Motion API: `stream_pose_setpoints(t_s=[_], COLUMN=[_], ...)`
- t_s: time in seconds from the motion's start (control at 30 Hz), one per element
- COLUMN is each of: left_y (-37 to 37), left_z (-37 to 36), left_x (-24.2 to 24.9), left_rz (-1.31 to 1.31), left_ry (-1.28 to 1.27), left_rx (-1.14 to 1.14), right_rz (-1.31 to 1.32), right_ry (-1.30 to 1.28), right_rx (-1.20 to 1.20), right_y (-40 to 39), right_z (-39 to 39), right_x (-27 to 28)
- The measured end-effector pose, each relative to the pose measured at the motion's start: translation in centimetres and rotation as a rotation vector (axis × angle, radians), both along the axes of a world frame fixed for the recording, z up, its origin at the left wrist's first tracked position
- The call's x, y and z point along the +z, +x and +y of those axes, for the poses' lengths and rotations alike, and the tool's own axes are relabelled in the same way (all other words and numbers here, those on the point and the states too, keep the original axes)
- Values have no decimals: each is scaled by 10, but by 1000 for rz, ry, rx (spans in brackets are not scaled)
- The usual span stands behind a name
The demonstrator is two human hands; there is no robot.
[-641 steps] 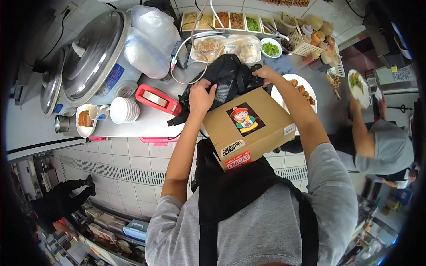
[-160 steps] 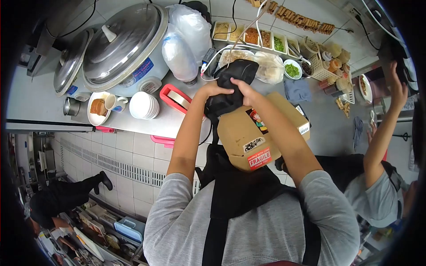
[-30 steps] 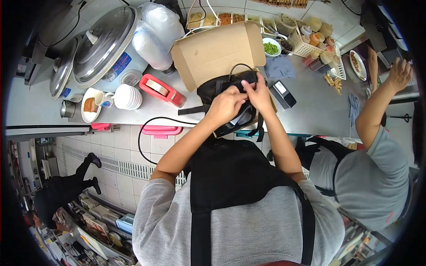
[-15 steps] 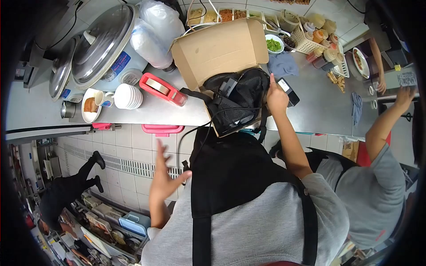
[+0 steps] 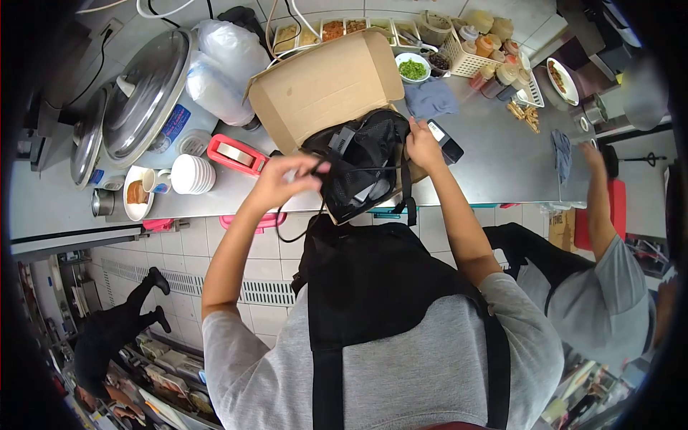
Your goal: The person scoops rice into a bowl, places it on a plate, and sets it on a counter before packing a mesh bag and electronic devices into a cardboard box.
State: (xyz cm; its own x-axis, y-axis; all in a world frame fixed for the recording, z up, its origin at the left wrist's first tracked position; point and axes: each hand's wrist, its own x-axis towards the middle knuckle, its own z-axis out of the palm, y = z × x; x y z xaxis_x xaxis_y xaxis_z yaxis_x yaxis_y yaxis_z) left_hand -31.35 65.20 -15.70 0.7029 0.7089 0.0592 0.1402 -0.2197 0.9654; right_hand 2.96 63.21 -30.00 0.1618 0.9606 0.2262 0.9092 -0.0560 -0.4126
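Observation:
An open cardboard box sits at the counter's front edge with its lid flap raised. A black mesh harness with straps lies bundled inside it. My left hand is at the bundle's left side, pinching a thin black cable that loops down over the counter edge. My right hand presses on the bundle's right side at the box rim. A small black device lies on the counter just right of my right hand.
A red tape dispenser, stacked white bowls and large rice cookers stand to the left. Topping trays, a bowl of greens, a grey cloth and a sauce basket are behind. Another person works on the right.
My left hand has come up from below the counter to the harness and taken hold of the black cable. My right hand stays on the bundle's right side.

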Motion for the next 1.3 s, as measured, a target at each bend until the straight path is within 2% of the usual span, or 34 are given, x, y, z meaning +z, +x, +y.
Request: stream_pose_setpoints(t_s=[0.07,0.13,0.27,0.33,0.37,0.43,0.5,0.6,0.63,0.67,0.73,0.8,0.83,0.87,0.93,1.2,1.3], left_y=[31,67,140,173,185,198,204,199,199,199,195,194,195,193,196,202,202], left_z=[15,25,26,34,38,48,56,43,40,42,44,48,49,49,58,88,90], left_x=[-22,-46,-36,-36,-39,-61,-99,-120,-123,-125,-129,-127,-118,-111,-113,-110,-107], left_rz=[63,-98,-140,-139,-70,-6,297,424,352,350,445,432,542,657,628,670,766], left_ry=[203,412,499,645,665,683,715,746,809,815,837,810,741,663,716,688,656], left_rx=[124,100,73,155,220,278,371,464,554,545,318,308,259,213,221,26,-97], right_rz=[311,416,255,125,143,97,31,-98,-97,-107,-116,85,464,464,587,677,578], right_ry=[4,-1,55,118,32,89,221,192,194,173,147,251,229,230,146,160,96], right_rx=[-68,-90,-179,-114,-114,-128,-120,-137,-145,-170,-202,-281,-269,-274,-187,-306,-389], right_y=[-11,-21,-36,-38,-38,-43,-48,-53,-54,-56,-64,-78,-82,-78,-68,-63,-64], right_z=[-6,-10,-17,-17,-19,-25,-31,-39,-40,-41,-47,-43,-40,-39,-37,-30,-29], right_x=[8,14,7,2,4,2,-3,5,5,4,-5,-15,-16,-16,-13,-21,-20])
